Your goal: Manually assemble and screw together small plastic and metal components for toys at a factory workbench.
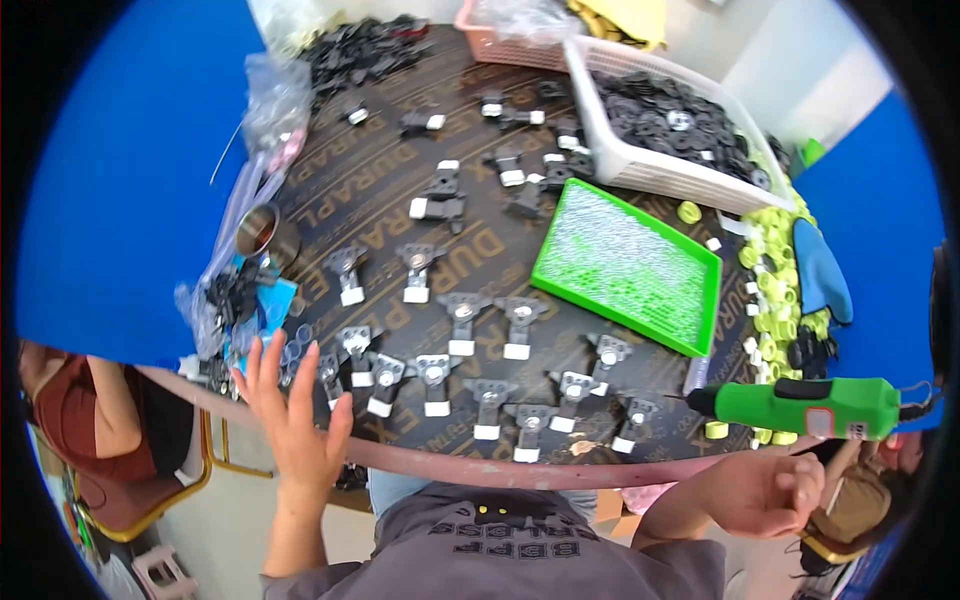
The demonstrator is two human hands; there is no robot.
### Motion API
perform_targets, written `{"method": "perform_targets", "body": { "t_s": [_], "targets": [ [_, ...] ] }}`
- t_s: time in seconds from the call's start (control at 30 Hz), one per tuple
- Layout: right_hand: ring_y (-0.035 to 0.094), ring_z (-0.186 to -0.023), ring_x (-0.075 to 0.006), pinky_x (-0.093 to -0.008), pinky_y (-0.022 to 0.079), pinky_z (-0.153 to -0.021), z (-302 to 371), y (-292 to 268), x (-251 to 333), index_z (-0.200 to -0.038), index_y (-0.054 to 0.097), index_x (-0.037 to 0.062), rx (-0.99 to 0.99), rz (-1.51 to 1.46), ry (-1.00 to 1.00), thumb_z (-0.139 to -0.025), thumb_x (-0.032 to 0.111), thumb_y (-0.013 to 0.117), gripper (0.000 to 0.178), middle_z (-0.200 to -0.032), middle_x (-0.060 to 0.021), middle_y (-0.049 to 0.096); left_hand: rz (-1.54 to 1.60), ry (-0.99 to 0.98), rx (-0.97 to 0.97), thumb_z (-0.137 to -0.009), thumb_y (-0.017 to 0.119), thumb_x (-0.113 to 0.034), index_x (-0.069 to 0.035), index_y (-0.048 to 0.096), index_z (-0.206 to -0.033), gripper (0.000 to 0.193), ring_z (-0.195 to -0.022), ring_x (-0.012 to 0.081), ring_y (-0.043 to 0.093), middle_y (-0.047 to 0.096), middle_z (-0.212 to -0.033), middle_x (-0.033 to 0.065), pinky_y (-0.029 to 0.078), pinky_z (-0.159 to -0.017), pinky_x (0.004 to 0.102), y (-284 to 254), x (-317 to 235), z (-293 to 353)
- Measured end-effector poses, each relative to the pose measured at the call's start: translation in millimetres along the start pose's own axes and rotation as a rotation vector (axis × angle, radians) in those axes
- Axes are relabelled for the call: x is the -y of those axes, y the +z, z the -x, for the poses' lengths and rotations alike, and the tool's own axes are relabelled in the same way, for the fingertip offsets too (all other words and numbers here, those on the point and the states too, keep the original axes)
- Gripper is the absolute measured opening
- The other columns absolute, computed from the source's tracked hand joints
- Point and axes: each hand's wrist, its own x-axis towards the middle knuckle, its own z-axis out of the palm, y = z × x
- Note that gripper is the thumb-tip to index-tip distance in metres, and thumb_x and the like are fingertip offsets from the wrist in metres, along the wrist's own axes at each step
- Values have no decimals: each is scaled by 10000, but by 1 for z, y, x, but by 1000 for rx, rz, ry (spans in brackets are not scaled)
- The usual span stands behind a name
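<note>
My left hand (pixel 295 425) is over the table's near left edge, fingers spread, beside a black plastic part with a white end (pixel 328 378) and a cluster of clear rings (pixel 297 345). Several more such black parts (pixel 433 380) lie in loose rows across the near middle, their white ends toward me. My right hand (pixel 775 495) is curled just off the near right edge; whatever its fingers might hold is hidden. Above it lies a green electric screwdriver (pixel 840 405), its tip pointing left, apart from the hand. A green tray (pixel 712 310) of small silvery pieces sits right of centre.
A white basket (pixel 640 165) of black discs stands at the back right, a pink basket (pixel 500 48) behind it. Yellow-green rings (pixel 775 290) line the right edge. Black pieces (pixel 365 60) are heaped at the back left, near a metal cup (pixel 262 230). Blue partitions flank the table.
</note>
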Motion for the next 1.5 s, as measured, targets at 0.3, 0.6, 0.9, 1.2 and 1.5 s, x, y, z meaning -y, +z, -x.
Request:
{"method": "perform_targets", "body": {
  "t_s": [0.3, 0.6, 0.9, 1.2, 1.5],
  "targets": [
    [511, -926, -248, -414, 442, -857, -7, -22, -35, -1010, 540, 73, -57, 10, 0, -1001, 271, 344, 279, -838, -79, 485, 352, 731, 94, -795, 719, -164, -47, 497, -1316, 579, -1271, 374, 435, 472, -1338, 185, 341, -1086, 477, 43, -104, -218],
    [575, -1074, -270, -411, 454, -957, 11, -52, -25, -1074, 554, 52, 661, 921, 383, -942, 300, 509, 285, -1218, -156, 566, 274, 700, 772, -725, 743, -409, -135, 381, -1465, 869, -1275, 360, 472, 506, -1345, 231, 395, -1063, 415, 203, -238, -410],
    [403, -723, -196, -301, 358, -568, -7, -14, -54, -811, 551, 66, 190, -125, 265, -946, 303, 530, 274, -697, -41, 445, -17, 646, 774, -727, 802, -326, -145, 609, -1211, 552, -1066, 383, 575, 477, -1235, 210, 473, -930, 447, 244, -271, -398],
    [477, -727, -235, -343, 400, -643, -6, 4, -62, -847, 555, 23, 219, -51, 254, -937, 169, 501, 180, -730, -78, 511, 374, 382, 326, -734, 818, -258, -35, 663, -848, 295, -722, 300, 660, 690, -904, 160, 527, -694, 383, 253, -253, -417],
    [584, -826, -233, -344, 483, -714, 19, -45, -66, -954, 615, 46, 41, -174, 442, -894, 270, 593, 233, -884, -90, 567, 1735, -487, 504, -882, 702, -96, 45, 563, -1151, 334, -985, 225, 638, 629, -1081, 130, 566, -878, 385, 195, -225, -382]
  ]
}}
